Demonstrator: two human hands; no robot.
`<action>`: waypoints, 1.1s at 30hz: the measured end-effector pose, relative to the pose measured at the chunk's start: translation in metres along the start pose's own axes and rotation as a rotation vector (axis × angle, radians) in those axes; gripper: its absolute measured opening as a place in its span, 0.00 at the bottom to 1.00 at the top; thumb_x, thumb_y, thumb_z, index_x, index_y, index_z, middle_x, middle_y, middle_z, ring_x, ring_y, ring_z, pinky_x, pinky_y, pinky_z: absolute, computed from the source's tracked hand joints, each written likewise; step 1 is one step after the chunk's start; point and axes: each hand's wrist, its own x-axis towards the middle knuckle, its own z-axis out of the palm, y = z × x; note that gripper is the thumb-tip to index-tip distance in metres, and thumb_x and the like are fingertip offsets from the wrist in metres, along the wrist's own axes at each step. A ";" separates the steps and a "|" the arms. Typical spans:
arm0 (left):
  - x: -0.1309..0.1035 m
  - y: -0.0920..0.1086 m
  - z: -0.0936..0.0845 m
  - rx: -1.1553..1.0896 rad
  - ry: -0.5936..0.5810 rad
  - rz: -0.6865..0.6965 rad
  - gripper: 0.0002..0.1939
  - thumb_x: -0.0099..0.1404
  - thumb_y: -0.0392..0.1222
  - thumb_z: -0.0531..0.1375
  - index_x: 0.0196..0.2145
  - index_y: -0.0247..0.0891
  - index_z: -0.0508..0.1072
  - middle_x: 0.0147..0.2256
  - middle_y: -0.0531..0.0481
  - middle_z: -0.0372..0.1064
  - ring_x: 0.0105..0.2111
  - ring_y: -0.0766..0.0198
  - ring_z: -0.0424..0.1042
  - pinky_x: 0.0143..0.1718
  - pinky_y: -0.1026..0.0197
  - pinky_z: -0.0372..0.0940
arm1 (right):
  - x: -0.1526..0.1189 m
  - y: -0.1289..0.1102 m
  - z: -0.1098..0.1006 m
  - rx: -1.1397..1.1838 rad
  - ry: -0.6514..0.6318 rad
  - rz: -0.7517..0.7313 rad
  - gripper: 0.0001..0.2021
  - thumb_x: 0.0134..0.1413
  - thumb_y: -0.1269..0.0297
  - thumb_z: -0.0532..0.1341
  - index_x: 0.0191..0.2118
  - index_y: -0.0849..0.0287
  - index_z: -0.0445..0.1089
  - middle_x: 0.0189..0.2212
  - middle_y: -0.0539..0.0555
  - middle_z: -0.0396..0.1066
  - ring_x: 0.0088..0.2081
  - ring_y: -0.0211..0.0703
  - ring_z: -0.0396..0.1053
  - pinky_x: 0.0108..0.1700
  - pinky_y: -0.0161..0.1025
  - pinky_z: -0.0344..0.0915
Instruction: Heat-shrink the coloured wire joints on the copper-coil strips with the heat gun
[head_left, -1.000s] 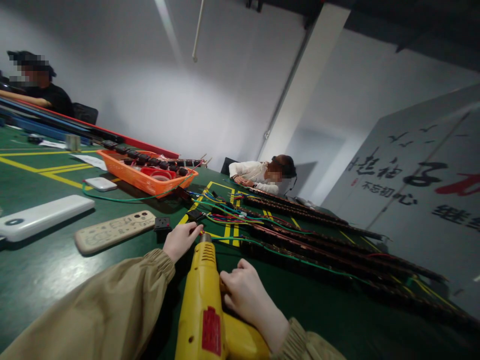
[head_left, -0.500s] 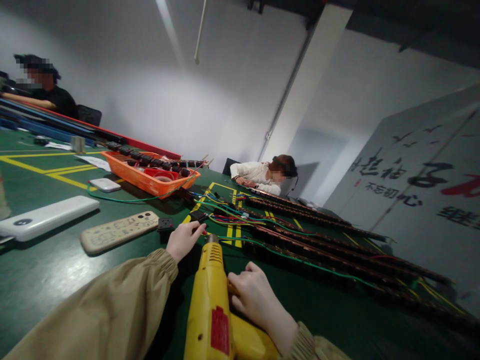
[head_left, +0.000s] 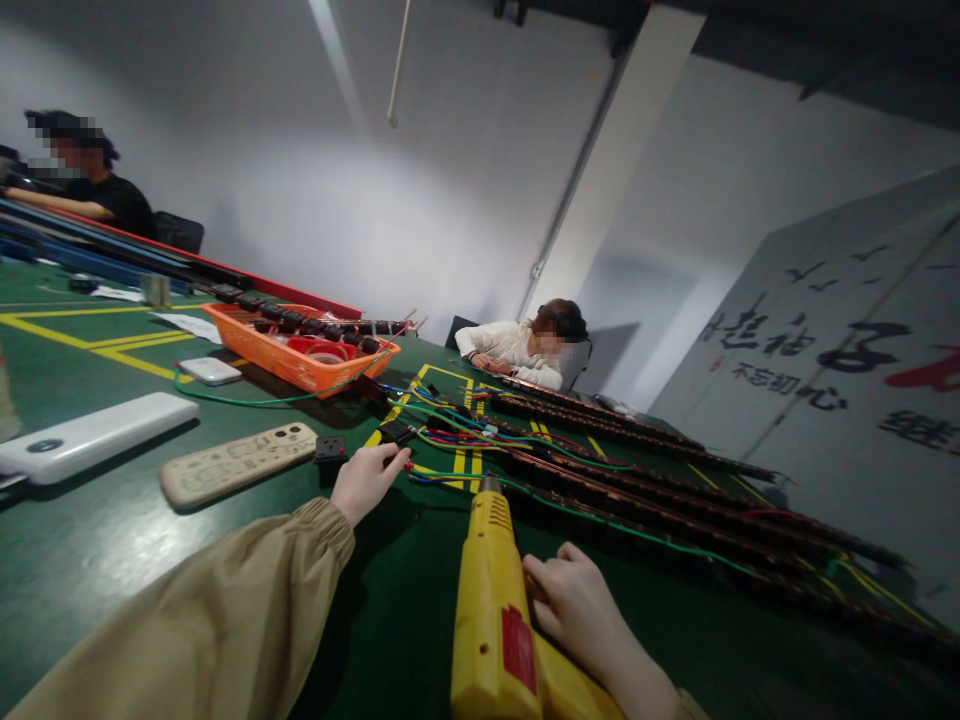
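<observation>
My right hand (head_left: 577, 605) is wrapped round the handle of a yellow heat gun (head_left: 487, 590) with a red label. The gun's metal nozzle points away from me, over the green wire (head_left: 600, 515) that runs along the table. My left hand (head_left: 369, 484) is closed in a pinch at the end of a wire, and a small red piece shows at its fingertips. Blue and green wire ends lie just right of those fingertips. Close to the left hand sits a black socket block (head_left: 330, 452). Another black block (head_left: 396, 432) rests just beyond the fingers.
Long dark strips (head_left: 660, 500) with wires stretch to the right. An orange basket (head_left: 300, 368) holds dark parts and a red roll. To the left lie a beige power strip (head_left: 240, 465), a white device (head_left: 97, 435) and a small white box (head_left: 211, 371). Two people sit beyond.
My right hand has moved the heat gun to the right, away from my left fingertips. The left hand has stayed in place, and the wire ends beside it now show more.
</observation>
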 end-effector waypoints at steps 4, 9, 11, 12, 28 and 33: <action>0.000 -0.002 0.001 -0.005 -0.004 0.009 0.22 0.65 0.55 0.46 0.22 0.38 0.64 0.22 0.54 0.61 0.26 0.68 0.63 0.25 0.67 0.45 | -0.012 0.012 -0.002 -0.036 0.003 0.036 0.06 0.52 0.74 0.53 0.29 0.59 0.65 0.23 0.49 0.70 0.25 0.38 0.60 0.38 0.37 0.50; 0.000 -0.004 0.003 0.005 -0.004 0.007 0.22 0.65 0.55 0.46 0.23 0.38 0.65 0.22 0.54 0.61 0.25 0.68 0.62 0.25 0.67 0.45 | -0.015 0.015 -0.003 -0.049 0.000 0.057 0.07 0.53 0.74 0.53 0.29 0.58 0.65 0.24 0.49 0.70 0.26 0.39 0.60 0.38 0.37 0.50; 0.000 -0.003 0.004 0.003 -0.008 0.010 0.22 0.65 0.55 0.46 0.23 0.39 0.66 0.22 0.54 0.61 0.25 0.68 0.62 0.25 0.67 0.45 | -0.014 0.014 -0.003 -0.053 -0.008 0.053 0.07 0.52 0.75 0.53 0.29 0.58 0.65 0.24 0.50 0.70 0.26 0.39 0.60 0.38 0.37 0.50; 0.000 -0.003 0.004 0.001 -0.010 0.011 0.21 0.65 0.55 0.46 0.23 0.39 0.66 0.22 0.54 0.61 0.26 0.68 0.62 0.25 0.67 0.45 | -0.013 0.014 -0.003 -0.058 -0.013 0.052 0.07 0.52 0.75 0.52 0.29 0.59 0.65 0.24 0.50 0.70 0.26 0.39 0.60 0.39 0.37 0.51; 0.000 -0.003 0.005 -0.022 -0.052 -0.028 0.19 0.64 0.52 0.48 0.26 0.40 0.73 0.24 0.53 0.66 0.27 0.67 0.65 0.25 0.67 0.47 | 0.023 -0.030 -0.006 -0.047 -0.087 -0.039 0.04 0.46 0.72 0.54 0.29 0.59 0.65 0.25 0.50 0.71 0.26 0.36 0.63 0.42 0.36 0.50; 0.000 -0.004 0.006 -0.043 -0.050 -0.018 0.20 0.64 0.51 0.48 0.26 0.39 0.72 0.24 0.52 0.65 0.27 0.67 0.65 0.27 0.67 0.49 | 0.040 -0.054 -0.007 -0.029 -0.105 -0.107 0.04 0.45 0.69 0.55 0.30 0.60 0.65 0.26 0.52 0.72 0.28 0.38 0.65 0.42 0.36 0.50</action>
